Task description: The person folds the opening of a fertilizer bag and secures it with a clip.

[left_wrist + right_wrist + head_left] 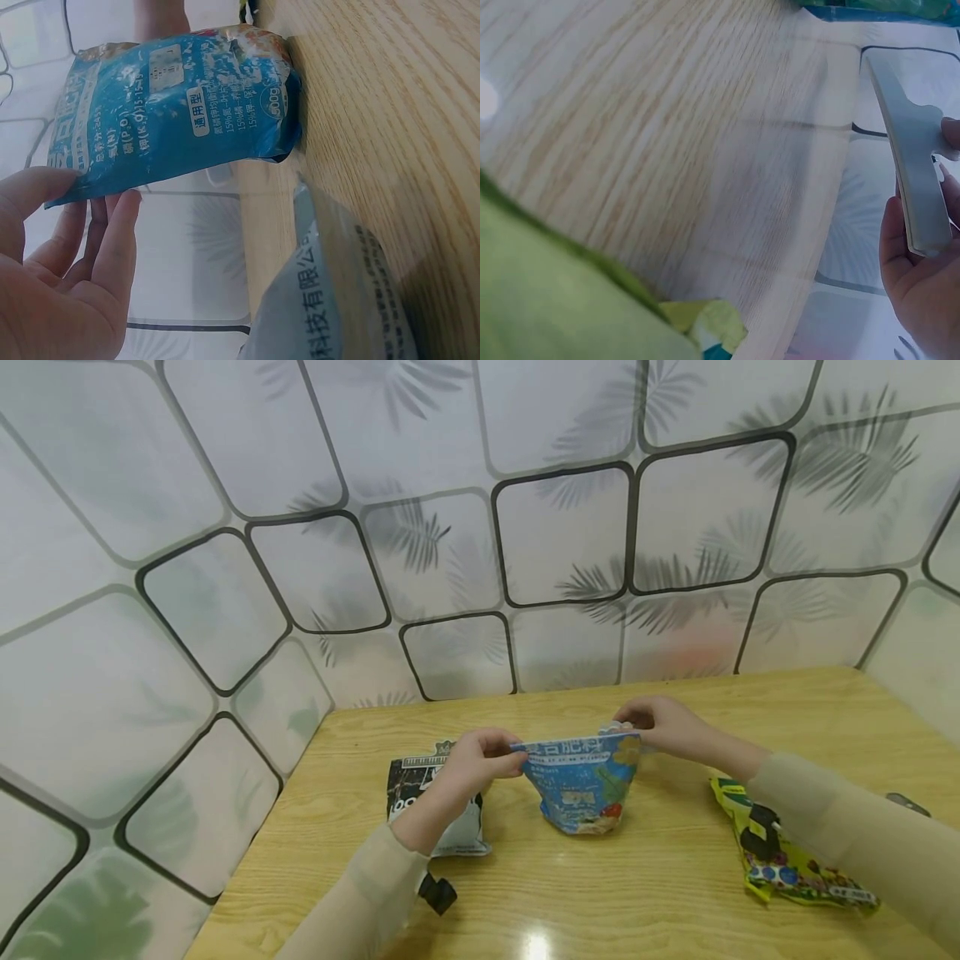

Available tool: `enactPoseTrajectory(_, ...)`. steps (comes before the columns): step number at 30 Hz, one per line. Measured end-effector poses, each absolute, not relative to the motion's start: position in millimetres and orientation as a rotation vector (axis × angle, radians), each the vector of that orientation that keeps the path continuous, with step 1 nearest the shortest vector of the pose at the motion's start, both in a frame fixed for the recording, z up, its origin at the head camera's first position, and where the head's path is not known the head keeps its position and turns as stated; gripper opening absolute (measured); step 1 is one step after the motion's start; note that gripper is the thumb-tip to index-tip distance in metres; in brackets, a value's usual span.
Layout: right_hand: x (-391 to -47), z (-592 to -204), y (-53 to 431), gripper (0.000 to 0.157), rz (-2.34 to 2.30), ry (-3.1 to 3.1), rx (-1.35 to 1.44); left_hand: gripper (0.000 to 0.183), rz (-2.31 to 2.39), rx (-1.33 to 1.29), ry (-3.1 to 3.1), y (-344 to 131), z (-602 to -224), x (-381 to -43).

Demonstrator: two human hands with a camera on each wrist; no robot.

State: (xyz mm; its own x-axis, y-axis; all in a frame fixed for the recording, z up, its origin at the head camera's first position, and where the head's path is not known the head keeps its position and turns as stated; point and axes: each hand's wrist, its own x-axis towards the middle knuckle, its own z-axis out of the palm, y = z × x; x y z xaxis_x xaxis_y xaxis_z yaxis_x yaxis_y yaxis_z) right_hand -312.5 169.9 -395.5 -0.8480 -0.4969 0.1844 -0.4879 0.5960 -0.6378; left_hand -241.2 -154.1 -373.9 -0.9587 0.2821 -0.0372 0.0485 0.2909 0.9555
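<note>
A blue fertilizer bag [581, 785] stands upright on the table, printed with white characters and colourful pictures. My left hand [487, 756] pinches its upper left corner between thumb and fingers, also plain in the left wrist view, where the bag [180, 112] shows "500g". My right hand [660, 727] is behind the bag's upper right corner. In the right wrist view, that hand [930, 292] grips a long, flat, pale grey piece [911, 165] with a notched, shaped edge. The blue bag's edge [885, 13] is a little way off from it there.
A black and white bag [461, 835] stands behind my left forearm, with a pale strip [423, 761] along its top. On the right, a yellow-green bag [813, 877] lies partly under my right sleeve. A small dark object [907, 803] lies beyond that sleeve. A patterned wall backs the wooden table [637, 910].
</note>
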Motion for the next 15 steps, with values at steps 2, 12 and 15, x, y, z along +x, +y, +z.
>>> enactPoseTrajectory(2, -310.9, -394.9, 170.0, 0.022, -1.117, 2.796, -0.861, 0.022, 1.734, 0.31, 2.356, -154.0, -373.5, -240.9)
enactPoseTrajectory(12, -311.1, -397.6, 169.2, 0.02, -1.144, 2.791, -0.833, 0.022, 1.744, 0.324, 2.345, -154.4, -372.9, -240.2)
enactPoseTrajectory(15, -309.9, -396.2, 169.0, 0.021, -1.143, 2.799, -0.824, 0.021, 1.745, 0.319, 2.343, -154.2, -372.8, -240.5)
